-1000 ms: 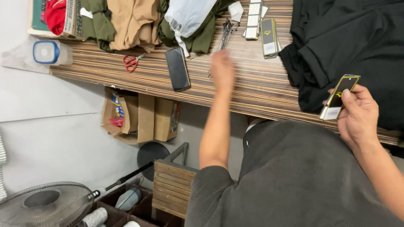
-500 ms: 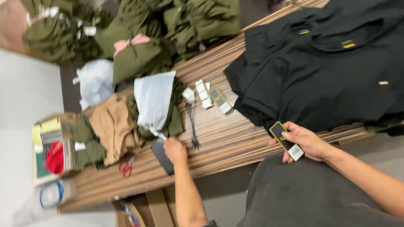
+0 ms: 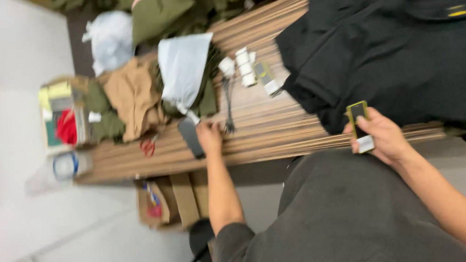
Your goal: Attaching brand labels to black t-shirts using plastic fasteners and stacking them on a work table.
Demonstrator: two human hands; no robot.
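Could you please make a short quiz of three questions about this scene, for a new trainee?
1. True or false: the right hand holds a small black tag with a yellow-green edge.
2. What does the left hand touch on the wooden table?
A. the red scissors
B. the dark flat device
C. the pile of black garments
3. Fill in: the tan garment lies to the ____ of the pale plastic bag in the picture.

Key: 1 true; 2 B; 3 left.
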